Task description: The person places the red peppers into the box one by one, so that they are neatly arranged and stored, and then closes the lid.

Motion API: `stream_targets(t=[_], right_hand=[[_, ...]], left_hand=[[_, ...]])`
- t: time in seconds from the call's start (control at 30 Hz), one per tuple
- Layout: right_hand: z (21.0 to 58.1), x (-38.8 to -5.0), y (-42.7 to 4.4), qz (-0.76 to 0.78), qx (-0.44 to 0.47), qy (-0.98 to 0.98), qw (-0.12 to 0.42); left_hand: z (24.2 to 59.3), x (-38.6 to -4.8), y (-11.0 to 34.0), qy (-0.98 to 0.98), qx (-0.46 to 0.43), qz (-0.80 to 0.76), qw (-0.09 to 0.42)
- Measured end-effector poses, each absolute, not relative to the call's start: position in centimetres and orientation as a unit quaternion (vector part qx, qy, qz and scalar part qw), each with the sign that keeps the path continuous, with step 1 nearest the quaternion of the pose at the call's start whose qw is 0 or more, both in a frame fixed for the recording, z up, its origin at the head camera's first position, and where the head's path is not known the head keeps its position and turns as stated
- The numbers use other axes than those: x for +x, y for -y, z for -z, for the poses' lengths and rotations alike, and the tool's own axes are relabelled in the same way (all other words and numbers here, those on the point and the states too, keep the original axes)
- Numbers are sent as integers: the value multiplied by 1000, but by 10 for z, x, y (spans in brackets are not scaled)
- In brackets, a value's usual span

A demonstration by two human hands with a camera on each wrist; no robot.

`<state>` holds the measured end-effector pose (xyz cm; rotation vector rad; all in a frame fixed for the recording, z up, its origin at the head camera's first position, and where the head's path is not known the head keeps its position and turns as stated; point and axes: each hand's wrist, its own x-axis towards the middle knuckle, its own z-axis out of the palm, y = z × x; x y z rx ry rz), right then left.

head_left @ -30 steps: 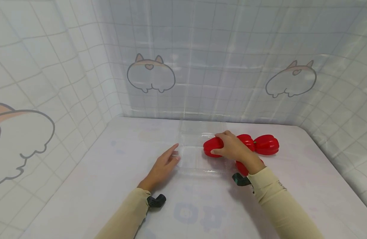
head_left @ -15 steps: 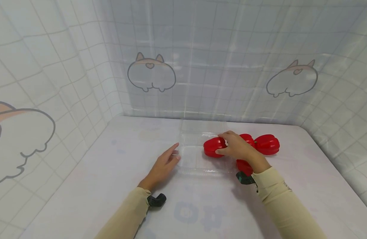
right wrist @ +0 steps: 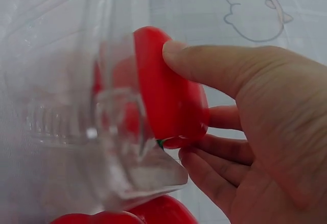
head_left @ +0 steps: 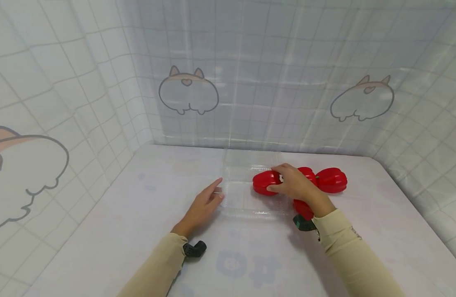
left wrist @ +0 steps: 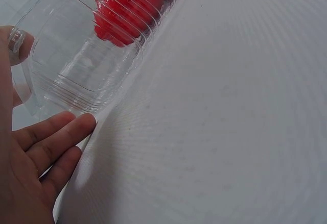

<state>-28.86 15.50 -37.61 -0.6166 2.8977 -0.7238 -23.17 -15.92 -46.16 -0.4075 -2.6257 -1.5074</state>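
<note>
A red bell pepper [head_left: 264, 183] lies on its side in the right part of a clear plastic container [head_left: 235, 196], whose lid is folded back. My right hand [head_left: 292, 183] holds this pepper by its right end. In the right wrist view the thumb presses one side of the pepper [right wrist: 171, 91] and the fingers lie at its far side, near the green stem. At the container's left side is my left hand [head_left: 202, 206], fingers nearly straight. The left wrist view has its fingertips [left wrist: 84, 124] at the container's lower edge and its thumb at the rim.
Right of the container are more red bell peppers: one [head_left: 332, 180] in full view, one [head_left: 306, 173] partly behind my right hand, and one [head_left: 303, 209] nearer, partly hidden by the right wrist. White sheeting [head_left: 250, 82] with a grid pattern rises around the table [head_left: 139, 231].
My right hand has slid slightly right along the pepper, so more of its red surface shows. The pepper stays about where it was. My left hand and the container have not moved.
</note>
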Motion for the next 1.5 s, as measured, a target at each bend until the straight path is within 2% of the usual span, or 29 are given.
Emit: stream_targets(t=[0.5, 0.73, 0.97, 1.5], right_hand=[[378, -287, -159, 305, -186, -933, 44], [378, -275, -168, 346, -176, -922, 5], [377, -263, -182, 368, -168, -914, -23], [378, -240, -233, 369, -123, -920, -39]], left_hand=[[460, -233, 159, 863, -135, 484, 48], [460, -231, 155, 861, -130, 490, 42], [460, -230, 157, 861, -128, 491, 39], [462, -234, 161, 862, -138, 488, 27]])
